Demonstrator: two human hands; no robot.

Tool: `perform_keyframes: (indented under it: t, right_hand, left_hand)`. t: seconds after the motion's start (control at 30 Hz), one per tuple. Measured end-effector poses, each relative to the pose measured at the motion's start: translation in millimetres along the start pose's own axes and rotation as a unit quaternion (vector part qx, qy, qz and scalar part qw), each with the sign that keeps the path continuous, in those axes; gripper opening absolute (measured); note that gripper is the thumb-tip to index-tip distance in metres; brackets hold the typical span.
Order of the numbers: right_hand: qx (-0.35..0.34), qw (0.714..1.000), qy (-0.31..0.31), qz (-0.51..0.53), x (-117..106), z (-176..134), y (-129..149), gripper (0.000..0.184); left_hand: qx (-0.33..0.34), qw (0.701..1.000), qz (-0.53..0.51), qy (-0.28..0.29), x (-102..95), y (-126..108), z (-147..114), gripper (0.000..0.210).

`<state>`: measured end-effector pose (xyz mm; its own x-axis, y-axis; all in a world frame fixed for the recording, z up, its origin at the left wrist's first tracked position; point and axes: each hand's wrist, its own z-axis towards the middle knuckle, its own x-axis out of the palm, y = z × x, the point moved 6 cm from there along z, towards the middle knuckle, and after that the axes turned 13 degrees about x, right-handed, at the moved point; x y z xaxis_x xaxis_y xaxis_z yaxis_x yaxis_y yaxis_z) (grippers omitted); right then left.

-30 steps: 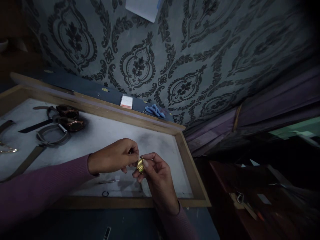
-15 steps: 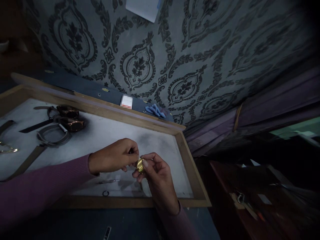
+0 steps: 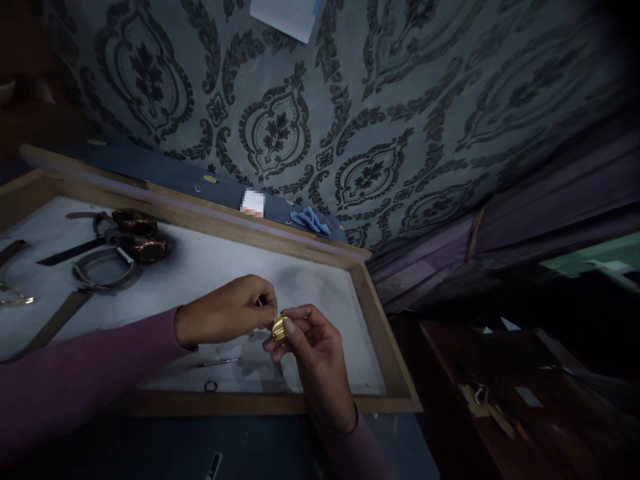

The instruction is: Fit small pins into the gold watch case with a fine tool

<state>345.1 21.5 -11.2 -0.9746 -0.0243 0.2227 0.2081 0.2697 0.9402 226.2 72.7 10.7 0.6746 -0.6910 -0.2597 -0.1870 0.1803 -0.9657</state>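
Note:
My right hand point(image 3: 320, 350) grips a small, shiny gold-coloured metal piece point(image 3: 279, 329), shaped like a watch case with pale and dark bands across it, between thumb and fingers. Close against its left side is my left hand point(image 3: 240, 310), its fingers pinched together at the edge of the piece. A thin bright sliver shows inside the left fist, but what the fingertips hold is hidden. Below the hands, a slim pen-like metal tool point(image 3: 219, 363) lies on the white floor of the tray, with a small dark ring point(image 3: 211, 386) near it.
A wooden-framed tray point(image 3: 367, 320) surrounds the hands. Dark watches with straps point(image 3: 107, 267) lie at its left, beside a gold chain-like piece point(image 3: 17, 299). Behind the rim are a blue cloth point(image 3: 311, 221) and a small white packet point(image 3: 253, 203). A reddish table point(image 3: 500, 393) with tools stands at right.
The gold-coloured piece has turned slightly in my right fingers and shifted a little left. Both hands otherwise keep nearly the same place.

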Motion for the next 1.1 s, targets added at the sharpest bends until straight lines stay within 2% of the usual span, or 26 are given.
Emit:
perform_keyframes:
  t: [0.87,1.1]
  right_hand:
    - [0.014,0.999,-0.03,-0.036,1.2,-4.0,2.7,0.014]
    - [0.009,0.999,-0.033,-0.037,1.4,-4.0,3.1,0.014]
  left_hand:
    - [0.001,1.0,0.011,-0.004,1.1,-0.5,-1.9,0.019]
    - [0.013,0.999,0.032,-0.021,0.6,-3.0,-0.7,0.019]
